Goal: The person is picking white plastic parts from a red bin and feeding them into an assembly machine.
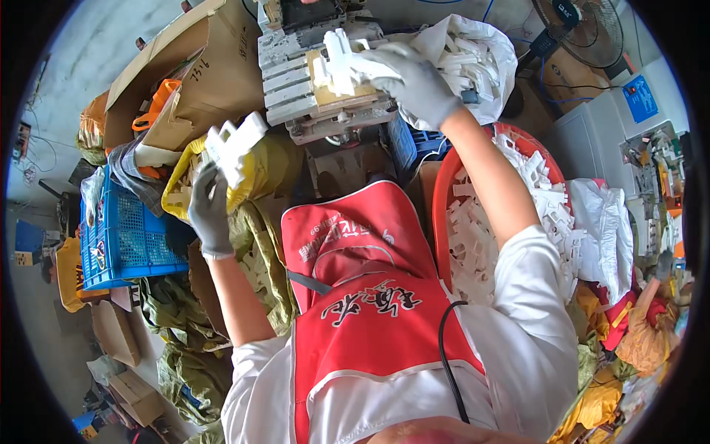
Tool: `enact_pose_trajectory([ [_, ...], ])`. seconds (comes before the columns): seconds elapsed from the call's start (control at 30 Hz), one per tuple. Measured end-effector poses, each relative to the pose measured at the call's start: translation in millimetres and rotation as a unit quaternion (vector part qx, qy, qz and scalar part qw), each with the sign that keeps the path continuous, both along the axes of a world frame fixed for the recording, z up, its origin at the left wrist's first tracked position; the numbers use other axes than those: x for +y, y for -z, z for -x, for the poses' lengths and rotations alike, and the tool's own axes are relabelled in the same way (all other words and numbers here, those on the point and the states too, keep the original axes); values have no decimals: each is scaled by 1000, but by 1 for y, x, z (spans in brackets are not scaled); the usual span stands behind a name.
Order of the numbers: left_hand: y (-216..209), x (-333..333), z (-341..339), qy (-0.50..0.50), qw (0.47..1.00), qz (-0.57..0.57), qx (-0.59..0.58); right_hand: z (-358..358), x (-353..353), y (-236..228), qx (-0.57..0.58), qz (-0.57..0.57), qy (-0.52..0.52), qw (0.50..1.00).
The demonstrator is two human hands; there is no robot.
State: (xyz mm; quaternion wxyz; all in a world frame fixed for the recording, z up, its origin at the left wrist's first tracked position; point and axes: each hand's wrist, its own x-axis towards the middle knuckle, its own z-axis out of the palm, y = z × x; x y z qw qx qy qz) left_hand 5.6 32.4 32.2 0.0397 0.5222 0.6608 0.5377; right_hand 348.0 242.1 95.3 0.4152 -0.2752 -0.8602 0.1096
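Both my hands wear grey gloves. My left hand point(210, 211) is raised at the mouth of a yellow bag point(259, 174), its fingers closed at the lower end of a slotted white plastic part point(235, 148). Ahead of me, my right hand point(420, 83) reaches over the machine bed and grips the right side of another white plastic part point(340, 63). That piece is over a tan block point(325, 96) on the grooved metal machine table point(288, 92). My right fingertips are partly hidden against the white plastic.
A red tub point(444, 222) heaped with white parts stands at my right. Beyond it is a white sack point(506, 70) of similar pieces. At left are a cardboard box point(222, 81) and a blue crate point(133, 244). A fan point(592, 29) stands far right.
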Motion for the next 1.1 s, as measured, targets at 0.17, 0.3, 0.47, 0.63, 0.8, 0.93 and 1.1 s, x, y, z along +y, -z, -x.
enact_pose_trajectory([
  [0.17, 35, -66, 26, -65, 990, 39, -117, 6, 21, 15, -130, -52, -51, 989],
  [0.3, 77, -90, 39, -55, 971, 47, -228, -13, -13, -1, -66, 55, -7, 996],
  [0.47, 117, -126, 58, -157, 974, 148, -76, -132, -48, 97, -5, 144, 149, 978],
  [0.63, 142, -134, 77, -219, 940, 259, -23, -243, -94, 212, -141, 395, 387, 822],
  [0.8, 137, -98, 53, -115, 959, 260, 11, -237, -101, 299, -312, 362, 353, 804],
  [0.93, 121, -80, 17, -33, 965, 261, -7, -228, -78, 353, -422, 267, 372, 783],
  [1.1, 123, -89, 8, -21, 951, 305, 40, -205, -63, 356, -614, 202, 258, 718],
])
